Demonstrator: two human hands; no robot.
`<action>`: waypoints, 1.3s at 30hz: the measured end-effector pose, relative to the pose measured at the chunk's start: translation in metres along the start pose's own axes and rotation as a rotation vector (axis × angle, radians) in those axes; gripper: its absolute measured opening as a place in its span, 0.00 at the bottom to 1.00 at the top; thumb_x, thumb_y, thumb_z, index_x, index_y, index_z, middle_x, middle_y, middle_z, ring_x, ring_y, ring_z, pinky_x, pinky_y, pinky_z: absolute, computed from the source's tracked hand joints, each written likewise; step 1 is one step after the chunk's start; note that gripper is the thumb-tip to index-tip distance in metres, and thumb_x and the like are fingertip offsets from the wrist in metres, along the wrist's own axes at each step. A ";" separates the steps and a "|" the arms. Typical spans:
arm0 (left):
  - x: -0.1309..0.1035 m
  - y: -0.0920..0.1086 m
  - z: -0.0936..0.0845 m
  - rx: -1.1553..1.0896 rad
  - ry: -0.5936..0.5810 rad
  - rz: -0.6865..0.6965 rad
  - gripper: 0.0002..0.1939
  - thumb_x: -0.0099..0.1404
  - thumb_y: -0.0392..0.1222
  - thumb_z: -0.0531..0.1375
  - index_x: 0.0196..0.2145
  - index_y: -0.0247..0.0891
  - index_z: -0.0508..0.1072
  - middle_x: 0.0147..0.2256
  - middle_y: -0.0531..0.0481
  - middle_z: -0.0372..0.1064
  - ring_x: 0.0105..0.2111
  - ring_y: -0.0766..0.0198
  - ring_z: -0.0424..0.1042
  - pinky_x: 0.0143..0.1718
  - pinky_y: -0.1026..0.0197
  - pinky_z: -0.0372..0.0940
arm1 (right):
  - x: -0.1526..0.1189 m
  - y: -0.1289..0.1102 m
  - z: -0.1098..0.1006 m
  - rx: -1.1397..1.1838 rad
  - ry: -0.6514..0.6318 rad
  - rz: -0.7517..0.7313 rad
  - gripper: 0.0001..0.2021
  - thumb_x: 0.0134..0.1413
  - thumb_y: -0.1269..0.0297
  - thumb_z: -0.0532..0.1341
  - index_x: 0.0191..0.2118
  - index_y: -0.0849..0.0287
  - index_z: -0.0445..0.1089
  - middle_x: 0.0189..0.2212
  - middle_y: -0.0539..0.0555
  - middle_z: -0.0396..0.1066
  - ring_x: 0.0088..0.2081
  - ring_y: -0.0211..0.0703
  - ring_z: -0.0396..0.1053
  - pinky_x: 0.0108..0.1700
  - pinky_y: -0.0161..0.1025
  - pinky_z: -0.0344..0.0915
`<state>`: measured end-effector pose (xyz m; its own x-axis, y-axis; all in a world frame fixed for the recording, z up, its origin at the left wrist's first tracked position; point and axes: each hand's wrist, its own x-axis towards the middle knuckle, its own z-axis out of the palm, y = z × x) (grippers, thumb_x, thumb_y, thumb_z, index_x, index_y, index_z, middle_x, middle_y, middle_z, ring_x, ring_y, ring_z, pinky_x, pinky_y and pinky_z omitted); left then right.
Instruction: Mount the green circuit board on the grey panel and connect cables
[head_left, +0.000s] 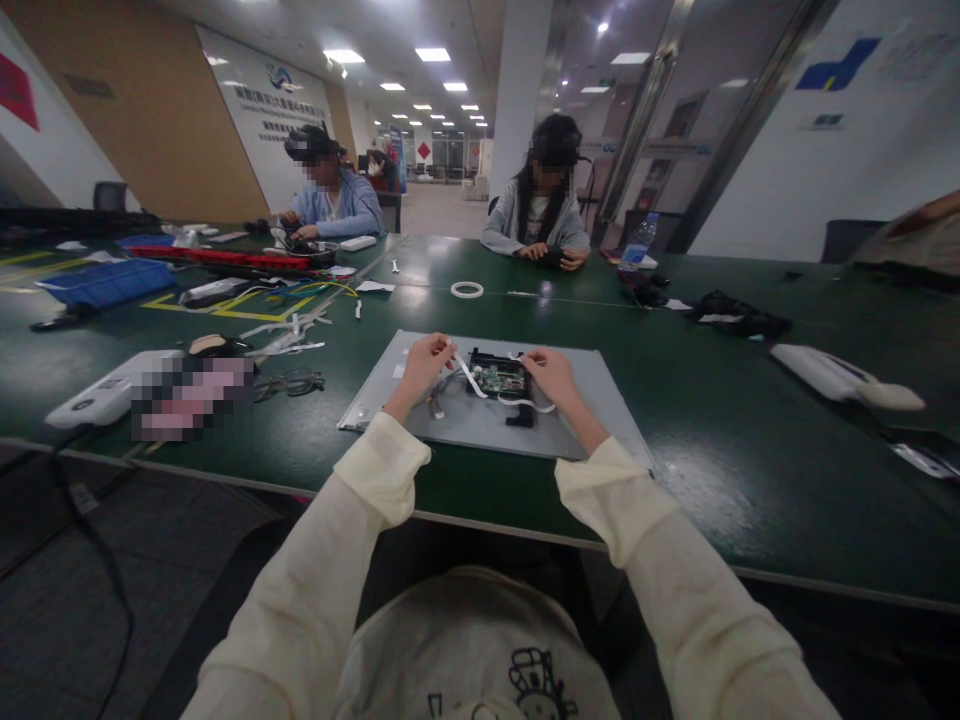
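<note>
A grey flat panel (390, 385) lies on the table in front of me, bearing a green circuit board (504, 379) set among black brackets (519, 418). My left hand (430, 362) is closed in a pinch on the upper end of a white flat strip (468, 372), which slants down to the board's left side. My right hand (550, 372) is closed at the board's upper right edge; a small white bit shows by its fingertips, too small to name. Below that hand curves a white ribbon-like strip (517, 402). Thin grey wires (436, 402) lie left of the board.
A white roll (466, 290) lies beyond the panel. At left are glasses (289, 384), a white device (112, 387), loose white strips (296, 335) and a blue tray (109, 283). Another white device (840, 375) lies right. Two people (330, 205) (541, 215) sit opposite.
</note>
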<state>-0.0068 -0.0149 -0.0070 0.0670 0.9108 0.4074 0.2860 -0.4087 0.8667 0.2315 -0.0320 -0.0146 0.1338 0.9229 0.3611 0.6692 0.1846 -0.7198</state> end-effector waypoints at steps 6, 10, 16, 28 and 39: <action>0.000 0.001 0.000 0.008 -0.003 0.006 0.09 0.55 0.45 0.57 0.25 0.37 0.66 0.20 0.55 0.65 0.19 0.70 0.67 0.19 0.69 0.58 | 0.004 0.012 0.007 0.263 -0.007 0.080 0.08 0.49 0.62 0.56 0.29 0.60 0.69 0.28 0.52 0.72 0.33 0.40 0.71 0.38 0.36 0.65; 0.000 0.001 0.000 0.005 -0.003 -0.008 0.09 0.55 0.45 0.57 0.25 0.37 0.66 0.20 0.55 0.65 0.19 0.69 0.67 0.19 0.69 0.58 | 0.007 0.016 0.012 0.420 -0.008 0.128 0.09 0.49 0.61 0.56 0.31 0.62 0.68 0.31 0.55 0.73 0.34 0.40 0.72 0.37 0.36 0.67; 0.001 -0.003 0.000 0.002 0.006 -0.017 0.10 0.55 0.47 0.57 0.26 0.36 0.67 0.20 0.54 0.66 0.20 0.69 0.68 0.19 0.70 0.58 | 0.005 0.009 0.008 0.573 0.035 0.183 0.12 0.46 0.58 0.60 0.33 0.62 0.67 0.33 0.55 0.73 0.38 0.41 0.71 0.37 0.34 0.67; 0.002 0.017 0.000 -0.079 0.056 -0.045 0.10 0.55 0.47 0.58 0.27 0.36 0.66 0.22 0.53 0.67 0.19 0.71 0.67 0.17 0.70 0.56 | -0.002 -0.004 -0.010 0.602 0.121 0.229 0.16 0.49 0.60 0.58 0.43 0.63 0.65 0.30 0.55 0.72 0.34 0.40 0.72 0.33 0.33 0.68; 0.046 0.038 0.086 -0.004 -0.142 0.041 0.05 0.57 0.39 0.57 0.26 0.35 0.66 0.20 0.54 0.68 0.19 0.70 0.68 0.23 0.68 0.60 | -0.012 -0.007 -0.037 0.141 0.027 0.014 0.12 0.52 0.70 0.50 0.35 0.62 0.71 0.38 0.56 0.71 0.31 0.39 0.71 0.30 0.34 0.67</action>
<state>0.0898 0.0162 0.0200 0.2134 0.8921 0.3982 0.2764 -0.4461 0.8512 0.2527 -0.0571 0.0079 0.1630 0.9166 0.3651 0.5584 0.2194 -0.8001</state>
